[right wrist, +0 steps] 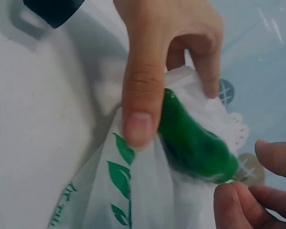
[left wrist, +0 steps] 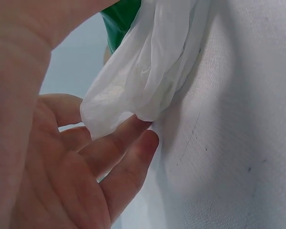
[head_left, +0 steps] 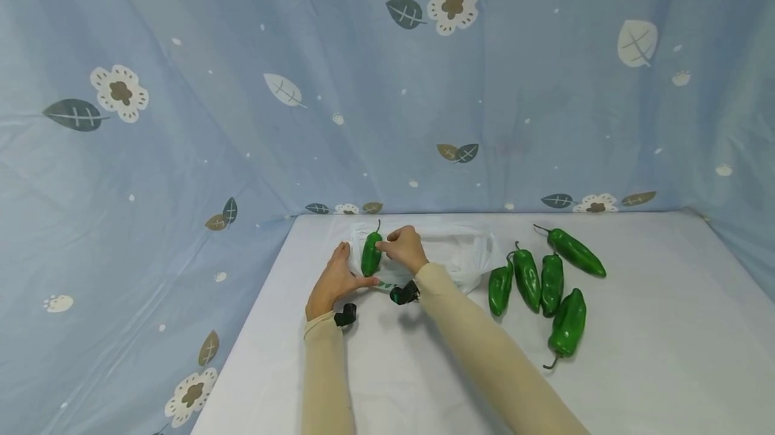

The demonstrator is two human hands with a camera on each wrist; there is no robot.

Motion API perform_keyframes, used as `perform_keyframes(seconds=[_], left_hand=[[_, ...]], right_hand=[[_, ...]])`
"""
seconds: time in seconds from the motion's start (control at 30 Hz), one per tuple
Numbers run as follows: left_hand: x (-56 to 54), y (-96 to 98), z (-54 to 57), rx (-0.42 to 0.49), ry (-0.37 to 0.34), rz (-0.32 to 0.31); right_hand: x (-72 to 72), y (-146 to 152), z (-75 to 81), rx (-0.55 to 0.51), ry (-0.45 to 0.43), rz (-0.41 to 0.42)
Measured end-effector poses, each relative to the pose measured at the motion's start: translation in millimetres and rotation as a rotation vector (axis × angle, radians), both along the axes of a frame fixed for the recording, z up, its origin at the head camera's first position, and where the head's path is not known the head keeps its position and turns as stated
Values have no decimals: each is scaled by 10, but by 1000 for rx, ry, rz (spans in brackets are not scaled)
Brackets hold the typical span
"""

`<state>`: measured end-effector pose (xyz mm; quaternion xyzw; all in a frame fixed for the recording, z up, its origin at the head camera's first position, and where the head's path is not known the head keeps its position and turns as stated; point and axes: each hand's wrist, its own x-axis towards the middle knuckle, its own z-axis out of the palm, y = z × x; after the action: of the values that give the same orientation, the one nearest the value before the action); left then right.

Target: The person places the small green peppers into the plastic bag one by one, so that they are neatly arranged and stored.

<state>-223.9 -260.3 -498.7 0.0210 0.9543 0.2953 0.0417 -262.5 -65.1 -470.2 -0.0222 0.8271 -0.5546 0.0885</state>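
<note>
A green pepper [head_left: 371,255] stands stem up at the left end of a thin white plastic bag [head_left: 460,247]. The right wrist view shows this pepper [right wrist: 195,138] slightly blurred against the white plastic, with green leaf print on the bag's side. My left hand [head_left: 335,280] spreads around that end of the bag, thumb along its near side. In the left wrist view its bent fingertips [left wrist: 143,138] touch the plastic from below. Close by the pepper's stem end, my right hand [head_left: 407,249] has its thumb and fingers parted, with a gap between them.
Several more green peppers lie to the right, among them one pepper [head_left: 576,253] farthest back and another pepper [head_left: 567,324] nearest me. They rest on a white-covered table [head_left: 660,347]. A blue patterned curtain [head_left: 514,85] hangs behind and at the left.
</note>
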Motion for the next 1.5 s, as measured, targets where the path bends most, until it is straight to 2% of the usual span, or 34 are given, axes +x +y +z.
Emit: perform_keyframes(seconds=[0.33, 0.6, 0.9, 1.1, 1.5], left_hand=[[6, -12, 10, -12, -30, 10], [1, -15, 29, -28, -31, 10], [-3, -17, 39, -28, -41, 6], [-5, -32, 5, -23, -44, 1], [-10, -1, 3, -24, -32, -5]], right_hand=[[21, 129, 189, -10, 102, 56], [44, 240, 354, 21, 122, 59], [86, 373, 421, 6, 179, 72], [130, 494, 479, 14, 230, 79], [214, 889, 646, -1, 274, 89]])
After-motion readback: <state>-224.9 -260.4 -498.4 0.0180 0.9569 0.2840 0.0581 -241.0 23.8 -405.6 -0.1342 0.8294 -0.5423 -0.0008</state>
